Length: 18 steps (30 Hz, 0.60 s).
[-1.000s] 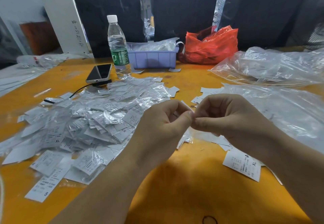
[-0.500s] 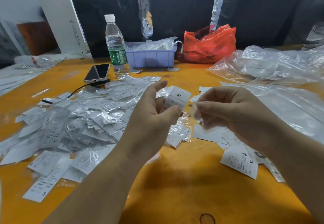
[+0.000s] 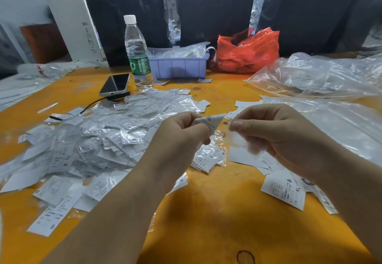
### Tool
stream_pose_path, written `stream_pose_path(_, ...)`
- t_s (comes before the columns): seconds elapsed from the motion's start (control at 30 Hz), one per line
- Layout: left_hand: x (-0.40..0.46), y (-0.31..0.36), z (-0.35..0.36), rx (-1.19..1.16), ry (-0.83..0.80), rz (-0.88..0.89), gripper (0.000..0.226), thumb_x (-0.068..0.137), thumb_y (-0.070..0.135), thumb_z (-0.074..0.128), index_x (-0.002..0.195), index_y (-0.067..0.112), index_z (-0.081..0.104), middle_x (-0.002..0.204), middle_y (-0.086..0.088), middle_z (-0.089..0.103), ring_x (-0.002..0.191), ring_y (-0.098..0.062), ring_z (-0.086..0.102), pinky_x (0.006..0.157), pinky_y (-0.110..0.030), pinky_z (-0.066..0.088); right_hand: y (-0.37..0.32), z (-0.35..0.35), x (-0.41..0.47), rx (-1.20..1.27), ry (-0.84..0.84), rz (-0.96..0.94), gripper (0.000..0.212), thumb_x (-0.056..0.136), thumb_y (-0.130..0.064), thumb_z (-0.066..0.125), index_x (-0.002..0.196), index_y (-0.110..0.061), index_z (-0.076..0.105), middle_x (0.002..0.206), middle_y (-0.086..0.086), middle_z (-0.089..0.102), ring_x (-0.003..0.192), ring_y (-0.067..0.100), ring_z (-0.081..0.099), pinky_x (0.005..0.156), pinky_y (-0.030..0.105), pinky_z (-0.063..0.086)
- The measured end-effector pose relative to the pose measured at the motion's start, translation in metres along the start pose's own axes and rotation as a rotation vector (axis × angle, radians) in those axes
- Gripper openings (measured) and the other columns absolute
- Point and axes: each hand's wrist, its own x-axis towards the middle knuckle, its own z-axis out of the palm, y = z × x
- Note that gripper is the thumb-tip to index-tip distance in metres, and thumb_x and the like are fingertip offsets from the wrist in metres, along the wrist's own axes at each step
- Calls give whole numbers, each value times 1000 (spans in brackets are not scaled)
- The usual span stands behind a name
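Label pile: bagged size labels heaped on the orange table, far left.
Phone: flat behind the pile, just beside the water bottle.
Purple bin: at the table's back edge.
Left hand: fingers curled, pinching a white XL label, held tilted above the table at centre.
Clear sleeve: small, just right of the label.
Right hand: thumb and fingers pinch the sleeve.
Red bag: behind, right of the bin.
Large clear bags: far right.
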Motion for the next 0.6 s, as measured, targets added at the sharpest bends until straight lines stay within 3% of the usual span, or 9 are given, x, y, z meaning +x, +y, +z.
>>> stream_pose_path(0.07, -1, -1, 1, 31, -11, 8, 16, 68, 24, 61, 78, 15, 70, 60, 8, 57, 49, 0, 44, 55, -24, 34, 0, 0, 0, 7, -14, 7, 38, 61, -30, 73, 82, 2, 72, 58, 8, 51, 51, 17, 43, 49, 22, 39)
stream_pose_path(0.13, -1, -1, 3, 63, -24, 23, 8, 79, 15, 65, 82, 19, 71, 61, 9, 60, 47, 2, 45, 51, -19, 38, 0, 1, 0, 16, -34, 14, 29, 63, -28, 73, 79, -4, 75, 58, 7, 51, 51, 14, 43, 48, 21, 40)
stream_pose_path(0.27, -2, -1, 4, 77, -10, 26, 24, 84, 6, 63, 91, 29, 69, 76, 8, 70, 52, 4, 54, 46, -9, 38, 0, 0, 0, 8, -39, 29, 26, 64, -29, 73, 79, -7, 77, 61, 10, 52, 50, 13, 43, 47, 20, 41)
stream_pose_path(0.5, -2, -1, 3, 51, -79, 38, 12, 84, 11, 61, 81, 19, 69, 65, 13, 62, 51, 1, 48, 47, -10, 37, 2, -1, 1, -3, -30, 37, 31, 66, -24, 72, 82, 2, 72, 55, 4, 51, 47, 12, 43, 46, 19, 40)
stream_pose_path(0.6, -2, -1, 3, 36, -103, 60, 16, 90, 15, 59, 79, 21, 69, 59, 16, 58, 52, 2, 49, 48, -8, 37, 2, -1, 0, -5, -31, 45, 28, 66, -24, 72, 78, 1, 72, 55, 4, 51, 47, 12, 41, 45, 18, 39)
